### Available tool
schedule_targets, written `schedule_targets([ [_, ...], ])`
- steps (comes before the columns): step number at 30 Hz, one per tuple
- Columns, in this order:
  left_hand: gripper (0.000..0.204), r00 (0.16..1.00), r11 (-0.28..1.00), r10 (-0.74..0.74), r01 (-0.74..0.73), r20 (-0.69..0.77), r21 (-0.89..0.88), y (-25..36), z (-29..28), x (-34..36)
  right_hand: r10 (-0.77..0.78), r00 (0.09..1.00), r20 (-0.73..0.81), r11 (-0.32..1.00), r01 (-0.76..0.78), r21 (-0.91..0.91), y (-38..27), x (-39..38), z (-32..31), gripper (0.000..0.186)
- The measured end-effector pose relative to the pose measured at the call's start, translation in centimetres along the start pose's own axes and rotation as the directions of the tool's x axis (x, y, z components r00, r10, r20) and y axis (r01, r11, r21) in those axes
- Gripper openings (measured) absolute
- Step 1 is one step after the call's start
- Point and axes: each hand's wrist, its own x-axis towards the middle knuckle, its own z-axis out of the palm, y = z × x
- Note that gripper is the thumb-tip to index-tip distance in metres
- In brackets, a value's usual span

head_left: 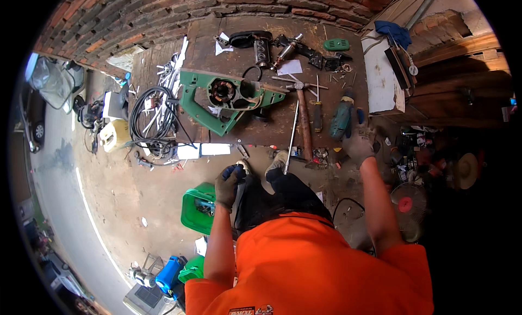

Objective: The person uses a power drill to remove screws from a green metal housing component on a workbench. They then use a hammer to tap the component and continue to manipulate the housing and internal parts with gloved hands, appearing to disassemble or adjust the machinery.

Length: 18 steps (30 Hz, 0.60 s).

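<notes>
My right hand (361, 142), in a grey glove with blue fingertips, is at the right front of the workbench, fingers stretched out beside a teal power tool (342, 118). Whether it touches the tool I cannot tell. My left hand (227, 185), also gloved, hangs in front of the bench with its fingers curled in; anything inside is hidden. A green power tool housing (209, 103) with copper windings showing lies on the bench. Between it and the teal tool are a hammer (304, 119), a screwdriver (317, 116) and a long metal rod (292, 135).
Disassembled metal parts (262, 53) and a green vented cover (336, 45) lie toward the back. Coiled black cable (157, 116) fills the bench's left end. A green bin (190, 210) stands below my left hand. At right are a white cabinet (380, 78) and a fan (408, 203).
</notes>
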Motion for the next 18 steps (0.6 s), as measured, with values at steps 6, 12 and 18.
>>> schedule_targets([
  [6,0.031,0.996,0.998,0.03,-0.035,0.084,0.055,1.3,-2.2,0.7,-0.595,0.804,0.001,0.756,0.558,0.342,-15.6,-3.7,0.2,0.047],
  [12,0.025,0.994,0.999,0.01,-0.015,0.113,0.043,3.4,-4.0,0.1,-0.572,0.82,-0.009,0.819,0.571,-0.062,-23.8,-3.1,5.9,0.043],
  [18,0.024,0.992,0.999,-0.005,-0.001,0.126,0.053,4.2,-5.2,-0.2,-0.638,0.77,0.023,0.766,0.638,-0.081,-25.0,-3.0,4.8,0.03],
])
